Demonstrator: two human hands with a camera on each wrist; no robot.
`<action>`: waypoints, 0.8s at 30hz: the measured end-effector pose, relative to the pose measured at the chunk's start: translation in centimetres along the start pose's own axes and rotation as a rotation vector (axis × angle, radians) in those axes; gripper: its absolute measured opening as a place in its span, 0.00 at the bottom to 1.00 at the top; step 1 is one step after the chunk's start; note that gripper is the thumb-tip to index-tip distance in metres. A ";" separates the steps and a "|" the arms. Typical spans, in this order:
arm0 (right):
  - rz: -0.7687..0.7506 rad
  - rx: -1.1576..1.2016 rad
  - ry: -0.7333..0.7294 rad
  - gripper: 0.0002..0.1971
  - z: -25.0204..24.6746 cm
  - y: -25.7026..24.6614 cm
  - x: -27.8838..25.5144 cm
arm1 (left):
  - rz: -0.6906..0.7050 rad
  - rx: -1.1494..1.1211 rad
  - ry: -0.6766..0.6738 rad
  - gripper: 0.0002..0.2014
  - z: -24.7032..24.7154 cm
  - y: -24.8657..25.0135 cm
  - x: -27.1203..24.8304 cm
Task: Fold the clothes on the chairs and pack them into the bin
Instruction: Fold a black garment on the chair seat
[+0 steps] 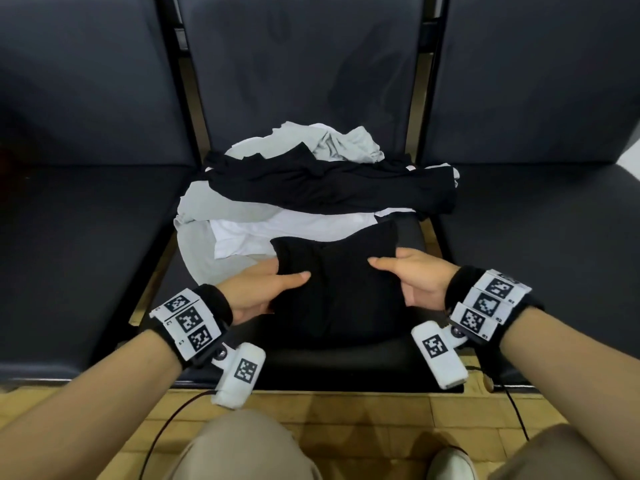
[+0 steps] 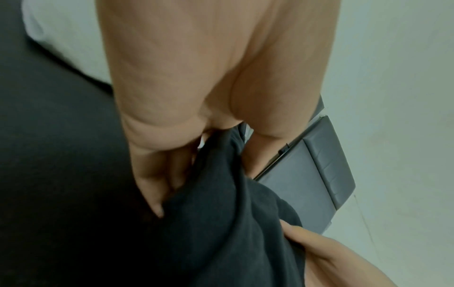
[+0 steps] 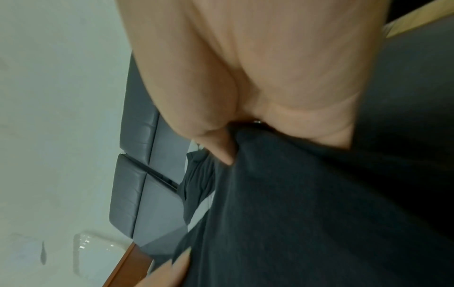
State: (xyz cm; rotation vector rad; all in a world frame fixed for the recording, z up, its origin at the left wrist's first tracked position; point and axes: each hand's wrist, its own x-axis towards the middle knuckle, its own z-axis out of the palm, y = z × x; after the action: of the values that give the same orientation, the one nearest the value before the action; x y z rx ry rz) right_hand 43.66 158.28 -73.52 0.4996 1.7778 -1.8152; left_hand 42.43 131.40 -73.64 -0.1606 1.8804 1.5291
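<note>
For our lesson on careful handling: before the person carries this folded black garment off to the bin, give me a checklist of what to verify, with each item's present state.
1. Left hand grips the black garment: ok, thumb on top, fingers under its left edge.
2. Right hand grips it too: ok, thumb on top at the right edge.
3. Garment folded compactly: ok, a neat block with no loose ends showing in the head view.
4. Garment free of the pile: cannot tell; its far edge overlaps the white shirt.
5. Bin located: cannot tell; a clear container shows blurred by the wall in the right wrist view.
6. Pile done: not ok, unfolded clothes remain on the chair.
</note>
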 end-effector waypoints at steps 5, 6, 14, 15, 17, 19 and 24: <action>-0.169 -0.072 0.120 0.19 2.3 0.5 -0.3 | 0.114 -0.227 0.143 0.22 0.4 -0.5 -1.2; -0.211 -0.107 0.140 0.22 2.7 0.4 -0.2 | 0.119 -0.255 0.189 0.22 0.3 -0.5 -1.4; -0.282 0.073 0.184 0.18 7.8 -1.0 -0.7 | 0.064 -0.599 0.285 0.13 -0.6 -0.8 -4.4; -0.270 0.114 0.162 0.17 8.8 -1.5 -1.6 | 0.060 -0.626 0.268 0.13 -0.9 -1.1 -5.1; -0.282 0.187 0.090 0.17 10.6 -2.7 -3.0 | 0.055 -0.671 0.250 0.13 -1.8 -1.9 -6.5; -0.325 0.218 -0.009 0.16 12.6 -3.8 -4.7 | 0.056 -0.737 0.244 0.16 -3.0 -2.9 -8.1; -0.346 0.199 -0.228 0.16 18.9 -4.4 -8.0 | 0.153 -0.861 0.280 0.20 -7.0 -6.9 -13.2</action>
State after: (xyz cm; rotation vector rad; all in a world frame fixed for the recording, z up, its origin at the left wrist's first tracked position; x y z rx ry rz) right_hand 49.30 140.38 -63.99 0.0507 1.6092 -2.2004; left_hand 52.80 118.84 -71.17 -0.6531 1.3161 2.4419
